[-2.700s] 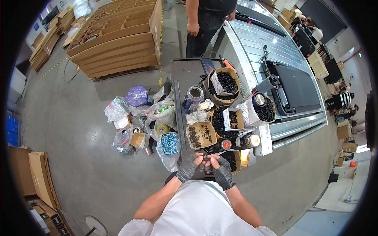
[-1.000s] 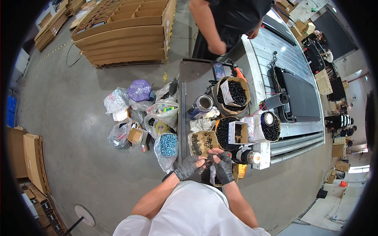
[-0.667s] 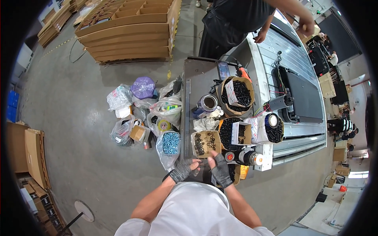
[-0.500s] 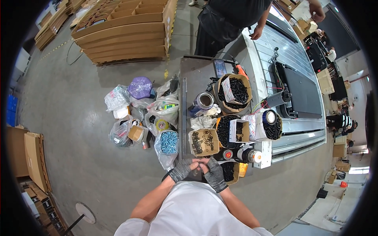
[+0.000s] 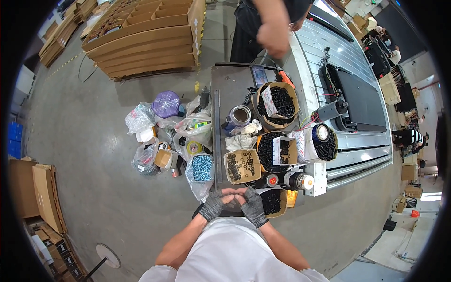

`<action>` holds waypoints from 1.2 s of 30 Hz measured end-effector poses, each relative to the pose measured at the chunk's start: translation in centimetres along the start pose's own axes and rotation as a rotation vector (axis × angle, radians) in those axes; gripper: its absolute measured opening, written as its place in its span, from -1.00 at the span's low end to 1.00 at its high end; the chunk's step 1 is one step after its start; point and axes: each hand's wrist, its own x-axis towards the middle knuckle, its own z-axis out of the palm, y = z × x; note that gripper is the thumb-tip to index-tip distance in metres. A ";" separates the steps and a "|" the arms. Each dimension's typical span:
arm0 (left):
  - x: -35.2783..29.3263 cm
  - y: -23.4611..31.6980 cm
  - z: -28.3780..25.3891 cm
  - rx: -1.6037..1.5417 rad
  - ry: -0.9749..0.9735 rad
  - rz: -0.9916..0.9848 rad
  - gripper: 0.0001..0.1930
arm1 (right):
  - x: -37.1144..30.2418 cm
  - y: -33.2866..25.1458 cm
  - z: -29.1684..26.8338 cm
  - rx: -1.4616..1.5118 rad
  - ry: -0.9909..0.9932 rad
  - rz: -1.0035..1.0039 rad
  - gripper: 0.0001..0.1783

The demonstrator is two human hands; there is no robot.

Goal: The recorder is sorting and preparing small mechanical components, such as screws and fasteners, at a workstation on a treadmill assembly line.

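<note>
Both my hands, in grey fingerless gloves, meet at the near end of the dark bench, in front of my white top. The fingertips of my left hand (image 5: 215,202) are closed together and touch those of my right hand (image 5: 252,207), also closed. Whatever small thing they may pinch is hidden. Just beyond them is an open cardboard box (image 5: 252,177) with small black rings scattered inside. Close to my right hand sits a box (image 5: 283,204) of black screw-like parts. Left of the bench edge, a clear bag holds blue-silver bolts (image 5: 202,167).
Thermos flasks (image 5: 299,181), a metal mug (image 5: 240,115) and a round tub (image 5: 294,107) of black parts crowd the bench. Plastic bags (image 5: 140,118) lie left of it. A person (image 5: 275,37) stands at the far end, near a roller conveyor (image 5: 345,162). Stacked cartons (image 5: 141,44) stand far left.
The other person's arm has swung in over the far end of the bench, blurred by motion. My hands stay nearly in place, with fingertips slightly shifted. The whole view has moved a little.
</note>
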 end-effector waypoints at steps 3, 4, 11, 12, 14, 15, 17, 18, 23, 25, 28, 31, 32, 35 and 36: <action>-0.3 -0.8 -1.3 0.071 0.114 0.019 -0.70 | 2.0 2.1 -0.1 -0.167 0.008 -0.164 -0.78; -0.7 -0.8 -1.6 -0.040 0.144 0.005 -0.70 | 3.3 3.5 -0.3 -0.346 0.009 -0.133 -0.76; -2.2 -1.1 -2.2 -0.133 0.198 -0.026 -0.70 | 11.9 11.3 1.8 -0.899 -0.150 0.034 -0.71; -2.4 -0.9 -2.1 -0.111 0.213 -0.040 -0.70 | 12.5 12.0 2.2 -0.899 -0.174 0.124 -0.71; -2.9 -0.7 -2.2 -0.105 0.224 -0.034 -0.70 | 13.1 12.9 2.8 -0.864 -0.188 0.266 -0.74; -3.1 -0.7 -2.4 -0.094 0.224 -0.036 -0.70 | 13.3 13.3 3.1 -0.866 -0.199 0.258 -0.74; -3.3 -1.0 -2.9 -0.065 0.239 -0.011 -0.70 | 13.5 13.7 3.3 -0.926 -0.136 0.148 -0.78; -3.5 -1.3 -3.1 -0.029 0.245 0.010 -0.70 | 13.5 13.8 3.5 -0.913 -0.106 0.111 -0.78; -3.9 -1.4 -3.1 0.045 0.260 0.047 -0.69 | 13.7 15.0 3.3 -0.817 -0.077 0.016 -0.76; -4.6 -1.8 -3.7 0.060 0.284 0.082 -0.69 | 13.6 14.3 3.5 -0.753 -0.119 -0.004 -0.76; -3.9 -2.2 -3.7 0.059 0.245 0.071 -0.68 | 13.6 16.0 2.6 -0.666 -0.160 0.062 -0.76; -4.3 -1.5 -3.5 -0.051 0.240 0.040 -0.68 | 13.0 15.2 3.1 -0.674 -0.127 0.101 -0.76; -4.4 -1.5 -3.5 -0.030 0.241 0.042 -0.68 | 12.8 14.7 3.3 -0.709 -0.070 0.112 -0.76; -4.8 -1.0 -3.4 -0.021 0.242 0.038 -0.67 | 12.9 13.4 3.6 -0.738 -0.033 0.149 -0.77; -4.9 -0.7 -3.2 -0.031 0.238 0.031 -0.67 | 13.0 13.3 3.5 -0.733 -0.051 0.173 -0.77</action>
